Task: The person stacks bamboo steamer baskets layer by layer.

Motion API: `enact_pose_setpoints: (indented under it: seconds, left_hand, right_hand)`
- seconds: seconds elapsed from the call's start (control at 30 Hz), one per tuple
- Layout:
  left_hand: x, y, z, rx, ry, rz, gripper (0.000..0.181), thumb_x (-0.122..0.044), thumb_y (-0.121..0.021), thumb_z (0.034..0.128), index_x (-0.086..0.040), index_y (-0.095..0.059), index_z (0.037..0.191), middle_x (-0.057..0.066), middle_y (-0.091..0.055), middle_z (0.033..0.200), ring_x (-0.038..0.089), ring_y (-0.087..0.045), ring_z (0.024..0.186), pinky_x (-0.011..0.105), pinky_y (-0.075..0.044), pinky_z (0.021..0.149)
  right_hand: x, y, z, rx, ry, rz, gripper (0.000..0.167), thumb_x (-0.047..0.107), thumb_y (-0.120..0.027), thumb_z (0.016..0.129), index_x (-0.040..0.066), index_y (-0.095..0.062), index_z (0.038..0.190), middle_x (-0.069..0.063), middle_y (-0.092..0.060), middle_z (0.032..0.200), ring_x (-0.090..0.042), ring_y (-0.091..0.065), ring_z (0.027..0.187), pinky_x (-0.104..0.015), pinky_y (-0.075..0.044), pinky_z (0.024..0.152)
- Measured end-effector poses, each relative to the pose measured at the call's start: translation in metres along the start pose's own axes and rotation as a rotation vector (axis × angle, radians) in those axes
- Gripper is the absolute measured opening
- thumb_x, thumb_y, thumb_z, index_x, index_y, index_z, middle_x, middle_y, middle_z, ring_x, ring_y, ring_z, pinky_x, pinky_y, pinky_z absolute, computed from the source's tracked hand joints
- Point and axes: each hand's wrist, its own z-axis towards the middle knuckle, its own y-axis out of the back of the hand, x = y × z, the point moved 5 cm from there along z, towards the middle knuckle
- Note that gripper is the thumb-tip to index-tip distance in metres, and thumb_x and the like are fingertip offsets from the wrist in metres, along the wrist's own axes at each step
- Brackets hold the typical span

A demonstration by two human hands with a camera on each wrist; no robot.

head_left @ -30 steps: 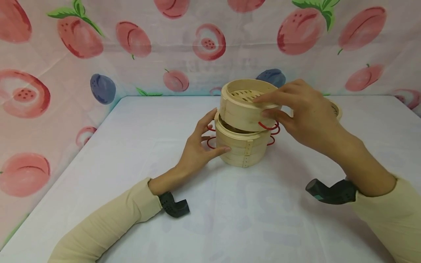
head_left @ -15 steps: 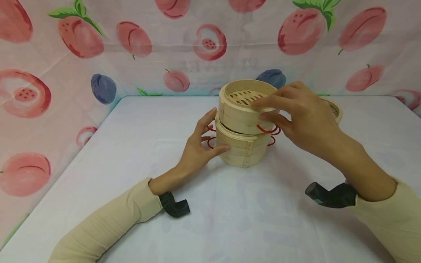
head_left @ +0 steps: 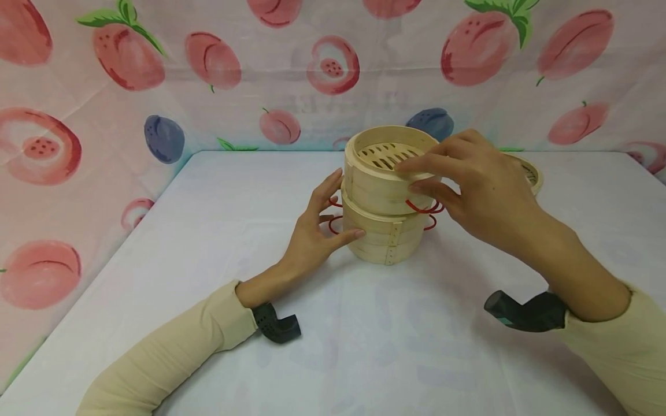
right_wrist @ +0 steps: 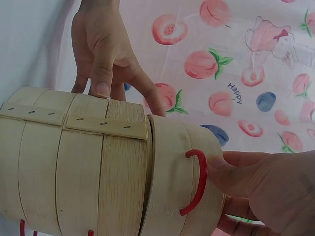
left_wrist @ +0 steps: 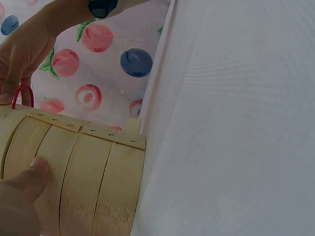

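Our right hand (head_left: pixel 481 182), partly hiding a bamboo round (head_left: pixel 533 174), pinches the upper basket (head_left: pixel 377 193), now lower; our left hand (head_left: pixel 310 232) grips the bottom basket (head_left: pixel 372 248).

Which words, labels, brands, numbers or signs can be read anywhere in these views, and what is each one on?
"Happy", printed on the fruit-pattern backdrop, right wrist view.
Upper basket: faint stamp-like marks, too blurred to read.
White tablecloth: faint pale marks, unreadable.
Round bamboo piece at back right: dark marks; cannot tell if writing.
No readable brand or number.
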Motion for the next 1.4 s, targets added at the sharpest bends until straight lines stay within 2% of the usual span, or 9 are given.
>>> enact_pose_setpoints:
  seconds: [0.27, 0.4, 0.53, 0.67, 1.0, 1.1, 1.27, 1.33, 1.4]
  left_hand:
    - [0.0, 0.0, 0.0, 0.003, 0.005, -0.013, 0.095, -0.008, -0.081, 0.0771, -0.024, -0.022, 0.151, -0.009, -0.032, 0.152, 0.019, -0.045, 0.113, 0.044, -0.048, 0.088]
    - [-0.003, 0.0, 0.0, 0.002, 0.01, -0.025, 0.095, -0.005, -0.08, 0.0772, -0.022, -0.022, 0.151, -0.001, -0.033, 0.152, 0.023, -0.045, 0.112, 0.047, -0.048, 0.088]
    - [-0.019, 0.001, 0.0, 0.004, 0.012, -0.034, 0.092, 0.001, -0.078, 0.0774, -0.012, -0.022, 0.149, 0.011, -0.034, 0.15, 0.029, -0.046, 0.111, 0.052, -0.047, 0.088]
    - [-0.035, 0.003, 0.0, 0.008, 0.025, -0.029, 0.088, 0.003, -0.076, 0.0779, -0.005, -0.022, 0.147, 0.016, -0.035, 0.149, 0.031, -0.045, 0.111, 0.054, -0.046, 0.088]
    - [-0.037, 0.004, 0.001, -0.008, 0.021, -0.035, 0.089, 0.003, -0.077, 0.0776, -0.006, -0.022, 0.147, 0.02, -0.038, 0.145, 0.033, -0.047, 0.111, 0.055, -0.046, 0.087]
    - [-0.036, 0.004, 0.001, -0.008, 0.022, -0.037, 0.09, 0.002, -0.077, 0.0776, -0.007, -0.022, 0.147, 0.02, -0.038, 0.146, 0.033, -0.047, 0.112, 0.055, -0.046, 0.087]
    - [-0.011, 0.001, 0.001, -0.001, 0.02, -0.031, 0.095, -0.006, -0.08, 0.078, -0.02, -0.02, 0.151, 0.009, -0.037, 0.148, 0.025, -0.047, 0.113, 0.049, -0.047, 0.089]
    - [-0.001, -0.001, 0.0, 0.001, 0.02, -0.021, 0.098, -0.009, -0.08, 0.0778, -0.026, -0.019, 0.151, 0.003, -0.036, 0.149, 0.022, -0.047, 0.113, 0.046, -0.048, 0.089]
    - [-0.001, 0.0, 0.0, 0.001, 0.023, -0.014, 0.099, -0.01, -0.081, 0.0777, -0.028, -0.018, 0.151, 0.0, -0.036, 0.149, 0.021, -0.047, 0.114, 0.045, -0.048, 0.089]
  right_hand:
    - [0.003, 0.001, 0.0, -0.014, 0.023, -0.008, 0.041, 0.003, -0.081, 0.074, 0.022, -0.072, 0.109, -0.006, -0.065, 0.088, -0.028, -0.053, 0.089, -0.04, -0.046, 0.06]
    - [0.004, 0.001, 0.0, -0.022, 0.041, -0.015, 0.041, 0.004, -0.081, 0.073, 0.023, -0.073, 0.108, -0.005, -0.065, 0.087, -0.027, -0.054, 0.087, -0.04, -0.046, 0.056]
    - [0.004, 0.001, 0.0, -0.014, 0.041, 0.001, 0.041, 0.002, -0.081, 0.072, 0.022, -0.072, 0.108, -0.005, -0.064, 0.087, -0.027, -0.053, 0.087, -0.04, -0.045, 0.058]
    - [0.005, 0.001, 0.0, -0.003, 0.039, 0.005, 0.042, 0.002, -0.081, 0.073, 0.021, -0.072, 0.108, -0.006, -0.064, 0.087, -0.027, -0.053, 0.088, -0.04, -0.046, 0.061]
    - [0.008, -0.001, -0.001, -0.02, 0.057, -0.02, 0.042, 0.002, -0.081, 0.073, 0.024, -0.072, 0.108, -0.006, -0.063, 0.092, -0.026, -0.052, 0.087, -0.039, -0.045, 0.052]
    - [0.007, -0.001, -0.003, -0.014, 0.02, 0.011, 0.044, 0.006, -0.082, 0.074, 0.02, -0.069, 0.113, -0.011, -0.059, 0.105, -0.03, -0.049, 0.097, -0.044, -0.046, 0.064]
    - [-0.002, -0.011, -0.016, -0.036, -0.12, 0.127, 0.072, 0.014, -0.087, 0.07, 0.012, -0.052, 0.133, -0.019, -0.043, 0.131, -0.035, -0.037, 0.121, -0.053, -0.039, 0.089]
    - [-0.006, -0.019, -0.025, -0.058, -0.183, 0.185, 0.086, 0.014, -0.088, 0.067, 0.009, -0.043, 0.14, -0.018, -0.038, 0.137, -0.032, -0.036, 0.123, -0.05, -0.04, 0.088]
    - [-0.01, -0.029, -0.034, -0.073, -0.262, 0.27, 0.095, 0.015, -0.089, 0.067, 0.011, -0.035, 0.145, -0.014, -0.036, 0.141, -0.03, -0.037, 0.125, -0.05, -0.042, 0.092]
